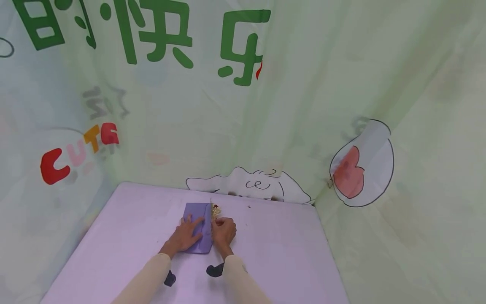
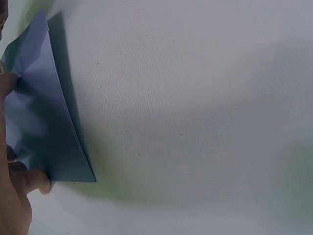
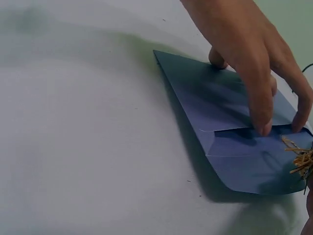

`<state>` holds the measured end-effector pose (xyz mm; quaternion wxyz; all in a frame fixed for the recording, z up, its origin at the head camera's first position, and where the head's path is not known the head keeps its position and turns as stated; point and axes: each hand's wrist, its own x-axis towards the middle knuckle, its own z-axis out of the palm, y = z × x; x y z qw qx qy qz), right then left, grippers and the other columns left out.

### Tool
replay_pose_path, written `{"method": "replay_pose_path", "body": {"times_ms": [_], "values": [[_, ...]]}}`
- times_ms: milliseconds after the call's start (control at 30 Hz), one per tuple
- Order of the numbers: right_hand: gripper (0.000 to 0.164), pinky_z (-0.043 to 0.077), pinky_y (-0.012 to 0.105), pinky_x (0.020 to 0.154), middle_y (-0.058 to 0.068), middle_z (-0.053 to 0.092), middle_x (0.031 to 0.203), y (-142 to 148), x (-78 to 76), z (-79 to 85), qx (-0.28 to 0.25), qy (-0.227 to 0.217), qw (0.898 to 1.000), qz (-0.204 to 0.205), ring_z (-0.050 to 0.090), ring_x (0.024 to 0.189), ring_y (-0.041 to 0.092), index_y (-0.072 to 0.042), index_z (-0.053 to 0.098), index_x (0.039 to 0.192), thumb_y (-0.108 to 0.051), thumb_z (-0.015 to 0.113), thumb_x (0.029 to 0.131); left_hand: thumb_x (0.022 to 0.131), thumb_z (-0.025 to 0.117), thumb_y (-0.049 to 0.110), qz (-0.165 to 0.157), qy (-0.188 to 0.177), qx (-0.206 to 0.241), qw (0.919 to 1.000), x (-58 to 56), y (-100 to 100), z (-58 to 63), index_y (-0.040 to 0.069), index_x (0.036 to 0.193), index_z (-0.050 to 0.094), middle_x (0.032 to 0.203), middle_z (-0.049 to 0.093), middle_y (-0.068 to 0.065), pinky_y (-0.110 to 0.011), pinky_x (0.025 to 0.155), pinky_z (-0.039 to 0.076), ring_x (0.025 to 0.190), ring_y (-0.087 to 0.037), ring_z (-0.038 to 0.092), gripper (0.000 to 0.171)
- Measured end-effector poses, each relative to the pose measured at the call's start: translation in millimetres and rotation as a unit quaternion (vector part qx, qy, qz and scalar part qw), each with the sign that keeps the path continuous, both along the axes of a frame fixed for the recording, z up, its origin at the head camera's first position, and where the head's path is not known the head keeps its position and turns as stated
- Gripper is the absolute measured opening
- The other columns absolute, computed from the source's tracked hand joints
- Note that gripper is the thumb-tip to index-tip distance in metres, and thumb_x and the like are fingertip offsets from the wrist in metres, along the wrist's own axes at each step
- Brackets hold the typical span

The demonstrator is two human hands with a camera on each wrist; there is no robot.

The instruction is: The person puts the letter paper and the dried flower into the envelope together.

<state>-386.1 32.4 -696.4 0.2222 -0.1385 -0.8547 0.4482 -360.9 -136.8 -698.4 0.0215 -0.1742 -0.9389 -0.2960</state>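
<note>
Purple paper (image 1: 198, 228) beside dried sprig (image 1: 215, 211)

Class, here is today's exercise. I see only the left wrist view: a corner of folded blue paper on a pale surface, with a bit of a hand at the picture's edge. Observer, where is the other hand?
Observer: In the head view, the right hand sits curled at the right edge of the blue-purple folded paper sheet.
Operator: Is anything else near the paper?
Observer: Yes, a small straw-coloured dried sprig lies at that same edge, just beyond the right hand.
Operator: What is the left hand doing as a whole?
Observer: The left hand lies spread on the paper, and its fingertips press down by the edge of a folded flap.
</note>
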Motion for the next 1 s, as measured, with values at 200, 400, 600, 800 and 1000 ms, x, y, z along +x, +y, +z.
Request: {"method": "replay_pose_path", "body": {"times_ms": [200,400,600,800,1000], "values": [[0.010,0.051,0.040,0.063,0.000,0.073,0.063,-3,-0.1,-21.0,0.017,0.008,1.000,0.007,0.063,0.057,0.014,-0.011,0.082,0.075,-0.009,0.093,0.076,0.102,0.071,0.024,0.004,-0.018,-0.005,0.9998,-0.7,4,7.1,0.013,0.156,0.055,0.159,0.035,-0.052,-0.085,0.096,0.047,0.139,-0.075,0.043,0.057],[0.011,0.052,0.041,0.057,0.000,0.074,0.062,0,-6.2,-45.4,0.066,0.057,0.996,0.031,0.065,0.055,0.015,-0.011,0.085,0.080,-0.007,0.092,0.072,0.101,0.070,0.024,0.009,-0.016,-0.012,0.9998,-2.7,2,1.9,0.013,0.155,0.056,0.161,0.035,-0.050,-0.084,0.098,0.046,0.140,-0.073,0.043,0.057],[0.008,0.049,0.040,0.051,-0.001,0.072,0.059,-11,-4.6,-38.7,0.114,0.092,0.987,0.067,0.065,0.053,0.019,-0.013,0.082,0.069,-0.007,0.087,0.072,0.103,0.068,0.027,0.008,-0.025,-0.008,0.9996,-4.7,-1,-0.2,0.011,0.158,0.053,0.163,0.032,-0.049,-0.086,0.102,0.043,0.143,-0.076,0.038,0.059],[0.007,0.049,0.038,0.050,-0.001,0.076,0.062,-20,-5.6,-40.8,0.092,0.086,0.985,0.119,0.068,0.055,0.016,-0.014,0.087,0.074,-0.009,0.087,0.078,0.107,0.065,0.032,0.009,-0.045,-0.004,0.9989,-4.0,-4,2.5,0.015,0.162,0.051,0.167,0.030,-0.046,-0.080,0.110,0.044,0.147,-0.076,0.035,0.059],[0.013,0.043,0.032,0.048,-0.004,0.071,0.060,-21,-17.8,-51.6,0.101,0.071,0.975,0.184,0.060,0.054,0.012,-0.014,0.084,0.072,-0.005,0.081,0.080,0.107,0.065,0.032,0.009,-0.049,-0.001,0.9988,-5.1,-9,2.1,0.016,0.163,0.050,0.167,0.031,-0.046,-0.080,0.111,0.044,0.146,-0.076,0.037,0.060]]}}
